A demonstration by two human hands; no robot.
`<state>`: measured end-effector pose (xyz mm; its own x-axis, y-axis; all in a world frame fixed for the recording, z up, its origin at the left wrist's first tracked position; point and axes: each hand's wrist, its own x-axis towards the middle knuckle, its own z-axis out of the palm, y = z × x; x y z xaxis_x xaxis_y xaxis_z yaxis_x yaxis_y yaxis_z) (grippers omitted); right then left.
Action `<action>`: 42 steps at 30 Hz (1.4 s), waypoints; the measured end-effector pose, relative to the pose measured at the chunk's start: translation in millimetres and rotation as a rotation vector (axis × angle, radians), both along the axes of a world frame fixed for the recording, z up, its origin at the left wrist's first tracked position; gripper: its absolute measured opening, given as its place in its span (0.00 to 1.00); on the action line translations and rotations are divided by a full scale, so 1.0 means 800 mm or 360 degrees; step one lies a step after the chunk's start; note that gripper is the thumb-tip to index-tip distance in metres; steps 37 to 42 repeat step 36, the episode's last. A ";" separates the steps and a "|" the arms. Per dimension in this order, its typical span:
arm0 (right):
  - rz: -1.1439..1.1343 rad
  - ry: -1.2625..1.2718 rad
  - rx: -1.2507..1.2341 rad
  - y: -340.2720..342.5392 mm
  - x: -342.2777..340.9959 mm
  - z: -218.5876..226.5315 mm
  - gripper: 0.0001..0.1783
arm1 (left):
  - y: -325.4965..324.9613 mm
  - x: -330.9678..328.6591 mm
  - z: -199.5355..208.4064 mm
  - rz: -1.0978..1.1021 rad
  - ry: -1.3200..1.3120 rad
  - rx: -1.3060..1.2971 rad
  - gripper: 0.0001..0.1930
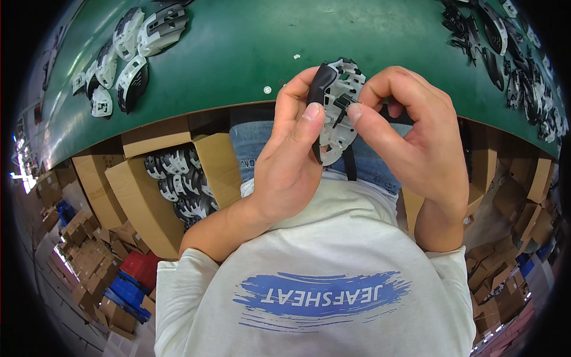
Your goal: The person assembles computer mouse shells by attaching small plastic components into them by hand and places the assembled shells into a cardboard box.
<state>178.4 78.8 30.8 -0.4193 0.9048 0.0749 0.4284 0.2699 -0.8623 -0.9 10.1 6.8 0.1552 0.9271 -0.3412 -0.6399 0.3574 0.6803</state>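
A black and white plastic shell, shaped like a computer mouse cover (339,135), is held up at the near edge of the green table with its ribbed inner side showing. My left hand (288,166) grips its black side between thumb and fingers. A small black plastic part (342,103) lies against the middle of the shell's inside. The thumb and forefinger of my right hand (419,128) close on the end of this part at the shell's right rim. Whether the part is fastened there, I cannot tell.
Several similar shells (131,77) lie at the table's left. Black parts (491,68) and more pieces pile up at the right. Small white bits (267,90) dot the green tabletop (238,53). Below its edge, an open cardboard box (143,202) holds stacked shells; more boxes stand either side.
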 end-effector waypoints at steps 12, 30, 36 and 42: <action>-0.0131 -0.0212 -0.0194 -0.006 -0.020 -0.012 0.09 | -0.002 -0.003 -0.008 -0.0081 0.0090 -0.0010 0.30; -0.0241 -0.0298 0.0251 -0.030 0.003 -0.006 0.09 | -0.009 -0.009 -0.003 0.0027 -0.0210 -0.0165 0.29; -0.0252 0.0586 -0.0591 -0.042 0.010 -0.015 0.33 | -0.009 -0.009 -0.005 -0.0107 -0.0359 -0.0081 0.37; -0.0252 0.0586 -0.0591 -0.042 0.010 -0.015 0.33 | -0.009 -0.009 -0.005 -0.0107 -0.0359 -0.0081 0.37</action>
